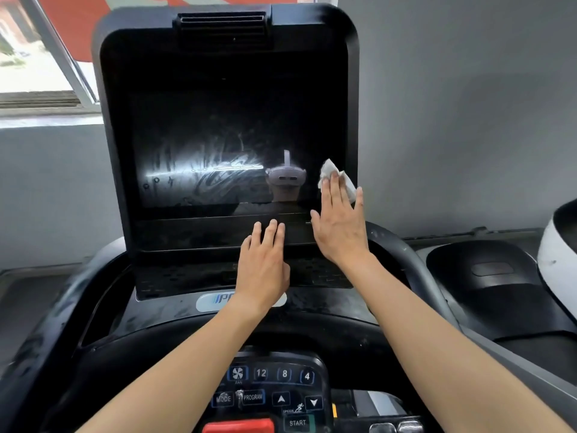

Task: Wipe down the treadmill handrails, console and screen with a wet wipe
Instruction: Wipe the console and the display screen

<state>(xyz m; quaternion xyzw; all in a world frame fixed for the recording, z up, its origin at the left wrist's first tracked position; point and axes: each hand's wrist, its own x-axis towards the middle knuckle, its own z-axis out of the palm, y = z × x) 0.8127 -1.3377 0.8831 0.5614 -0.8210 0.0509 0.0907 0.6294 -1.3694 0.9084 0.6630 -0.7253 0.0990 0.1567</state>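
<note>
Red stop button (239, 427) nearest; beyond, open-fingered left hand (263, 267) rests below dark smeared screen (218, 145); flat right hand (338, 226) presses crumpled white wipe (328, 170) there.

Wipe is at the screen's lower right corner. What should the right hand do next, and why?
Probably slide the right hand, flat on the wet wipe, leftward across the lower screen: streaky smears catch the light there, left of the wipe. The left hand lies flat on the bezel below, clear of that path.
</note>
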